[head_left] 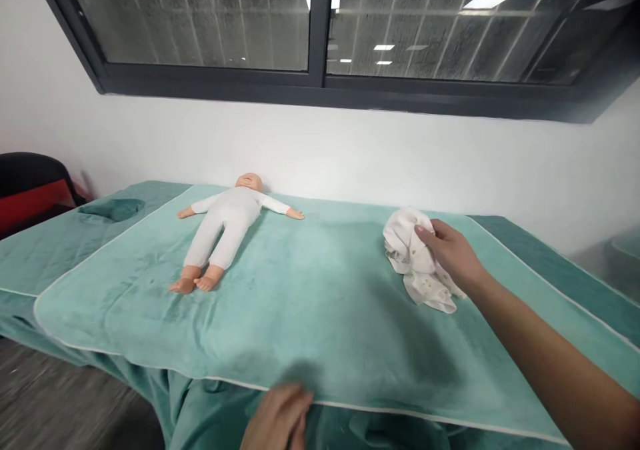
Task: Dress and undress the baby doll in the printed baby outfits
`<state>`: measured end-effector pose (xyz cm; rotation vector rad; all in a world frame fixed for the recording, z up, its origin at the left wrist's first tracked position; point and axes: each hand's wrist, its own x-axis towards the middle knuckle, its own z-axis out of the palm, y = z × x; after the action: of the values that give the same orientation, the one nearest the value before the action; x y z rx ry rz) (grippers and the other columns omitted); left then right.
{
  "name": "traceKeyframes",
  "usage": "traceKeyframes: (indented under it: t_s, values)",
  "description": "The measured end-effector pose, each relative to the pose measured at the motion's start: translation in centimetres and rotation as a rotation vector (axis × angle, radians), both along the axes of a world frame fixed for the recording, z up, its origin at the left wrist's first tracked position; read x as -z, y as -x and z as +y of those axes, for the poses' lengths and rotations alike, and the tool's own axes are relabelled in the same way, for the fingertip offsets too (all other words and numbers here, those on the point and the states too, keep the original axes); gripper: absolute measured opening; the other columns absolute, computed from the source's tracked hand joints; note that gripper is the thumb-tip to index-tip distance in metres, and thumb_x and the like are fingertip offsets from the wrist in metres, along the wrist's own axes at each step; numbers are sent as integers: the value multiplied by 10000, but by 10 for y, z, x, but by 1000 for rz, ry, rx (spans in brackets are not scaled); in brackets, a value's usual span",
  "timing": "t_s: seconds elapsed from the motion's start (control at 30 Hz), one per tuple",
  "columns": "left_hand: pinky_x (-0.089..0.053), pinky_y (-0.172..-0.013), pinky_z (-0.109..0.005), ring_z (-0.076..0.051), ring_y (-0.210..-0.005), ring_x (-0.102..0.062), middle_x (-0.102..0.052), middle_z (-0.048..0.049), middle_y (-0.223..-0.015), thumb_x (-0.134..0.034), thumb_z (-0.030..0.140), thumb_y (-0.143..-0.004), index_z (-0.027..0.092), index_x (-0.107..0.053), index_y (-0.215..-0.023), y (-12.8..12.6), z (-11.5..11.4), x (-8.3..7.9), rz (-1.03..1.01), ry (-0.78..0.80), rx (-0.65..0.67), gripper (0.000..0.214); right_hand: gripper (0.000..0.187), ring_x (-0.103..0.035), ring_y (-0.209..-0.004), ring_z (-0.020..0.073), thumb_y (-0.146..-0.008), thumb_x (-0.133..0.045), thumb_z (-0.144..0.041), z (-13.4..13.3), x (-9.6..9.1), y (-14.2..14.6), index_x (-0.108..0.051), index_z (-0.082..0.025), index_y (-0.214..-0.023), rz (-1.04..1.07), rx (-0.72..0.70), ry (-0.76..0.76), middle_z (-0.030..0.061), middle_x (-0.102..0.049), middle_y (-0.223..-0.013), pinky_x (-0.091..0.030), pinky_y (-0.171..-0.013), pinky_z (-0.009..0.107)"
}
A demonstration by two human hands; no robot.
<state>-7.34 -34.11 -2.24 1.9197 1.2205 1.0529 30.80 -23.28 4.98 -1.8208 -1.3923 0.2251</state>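
Note:
A bunched white cloth [411,257] with small printed spots hangs from my right hand [453,249], pinched between thumb and fingers at the right of the bed. It may be a garment, but its folds hide the shape. Low in the middle, my left hand [281,418] hovers near the front edge of the green cover, blurred by motion, its finger positions unclear. On the left lies a baby doll [227,220] on its back, dressed in a white long-sleeved suit, arms spread and bare feet toward me.
A light green cover [310,290] with pale piping lies over a darker green sheet [30,263]. Behind the bed rises a white wall [330,150] under a dark-framed window [320,83]. A black and red chair [35,183] stands at the left.

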Motion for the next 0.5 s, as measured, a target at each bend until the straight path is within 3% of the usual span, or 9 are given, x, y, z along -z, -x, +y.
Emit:
traceKeyframes:
  t_s: [0.07, 0.17, 0.23, 0.3, 0.37, 0.5]
  values:
    - [-587, -819, -409, -270, -932, -695, -744, -70, -976, -597, 453, -869, 318, -754, -975, -26, 32, 7, -106, 61, 32, 233, 377, -591, -731, 196, -904, -505, -584, -12, -7, 33, -617, -232, -978, 175, -122, -98, 8, -661, -826, -459, -636, 295]
    - [-569, -848, -390, -257, -981, -691, -723, -123, -1120, -592, 543, -881, 201, -660, -1168, -60, 91, 13, -682, 526, 178, 452, 320, -632, -840, 207, -912, -548, -529, -34, 0, 86, -632, -243, -1029, 218, -452, 94, 27, -681, -945, -514, -727, 319]
    - [-560, -871, -376, -257, -1012, -687, -713, -137, -1164, -608, 594, -860, 164, -653, -1168, -68, 120, 17, -916, 723, 273, 531, 311, -615, -1098, 235, -912, -580, -476, -48, 15, 109, -624, -273, -1143, 161, -720, 168, 48, -654, -1204, -501, -945, 369]
    - [-548, -902, -363, -259, -1033, -687, -713, -130, -1179, -655, 581, -835, 154, -662, -1166, -64, 134, 22, -1039, 838, 287, 540, 329, -535, -1264, 243, -921, -581, -430, -56, 32, 115, -594, -302, -1224, 90, -819, 171, 45, -588, -1354, -411, -1098, 415]
    - [-535, -927, -357, -264, -1058, -684, -712, -123, -1195, -728, 472, -813, 149, -662, -1189, -53, 134, 28, -1063, 889, 299, 500, 344, -522, -1284, 243, -932, -559, -393, -58, 48, 105, -565, -315, -1267, 50, -725, 132, 45, -574, -1375, -397, -1117, 447]
    - [-526, -935, -366, -279, -1052, -691, -725, -129, -1169, -772, 304, -781, 123, -665, -1197, -38, 125, 34, -1064, 899, 307, 467, 413, -562, -1217, 266, -910, -547, -366, -51, 65, 71, -531, -298, -1318, 18, -364, 16, 75, -574, -1358, -486, -1009, 471]
